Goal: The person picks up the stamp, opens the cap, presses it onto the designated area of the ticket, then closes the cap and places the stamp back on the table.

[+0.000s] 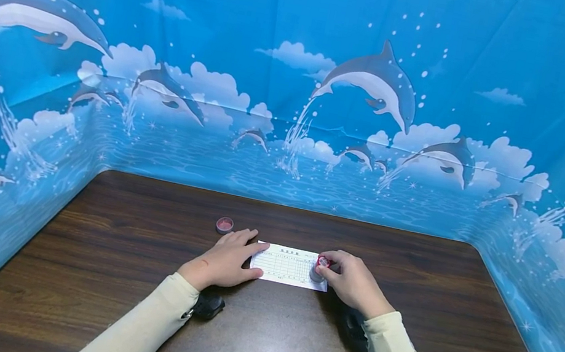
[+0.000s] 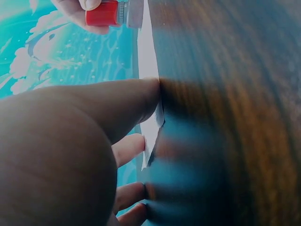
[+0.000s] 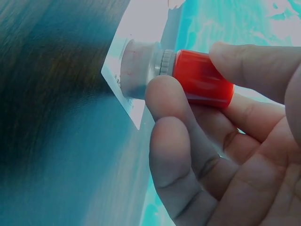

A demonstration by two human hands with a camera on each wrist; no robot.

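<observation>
A white printed form with a ruled grid lies on the dark table. My left hand rests at its left end, fingers spread; in the left wrist view the thumb presses on the paper. With thumb and fingers my right hand grips the red handle of a round stamp. The stamp stands upright on the right part of the form, its clear-grey base down at the paper and its printing face hidden.
A small round cap, reddish inside, sits on the table just beyond my left fingers. The brown wooden table extends around the paper. A blue dolphin-print cloth encloses its back and both sides.
</observation>
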